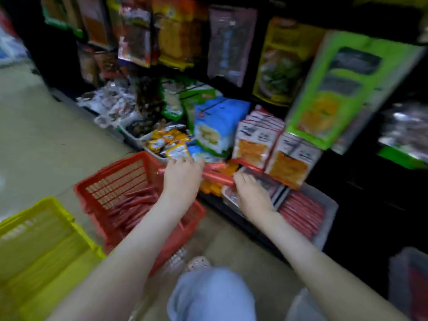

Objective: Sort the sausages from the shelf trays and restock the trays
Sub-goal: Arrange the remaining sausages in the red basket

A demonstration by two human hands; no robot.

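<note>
Bridging both hands, sausages [218,178]: left hand [181,176] grips middle, right hand [251,192] pinches end.

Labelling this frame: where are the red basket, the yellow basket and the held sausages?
red basket [115,181]: head view, slatted inner wall
yellow basket [34,230]: head view, inner wall
held sausages [218,179]: head view, mid-length

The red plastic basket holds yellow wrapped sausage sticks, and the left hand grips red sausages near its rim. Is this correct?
No. In the head view, the wrapped sausage sticks in the red plastic basket are red, not yellow. The left hand does grip red sausages near its rim.
</note>
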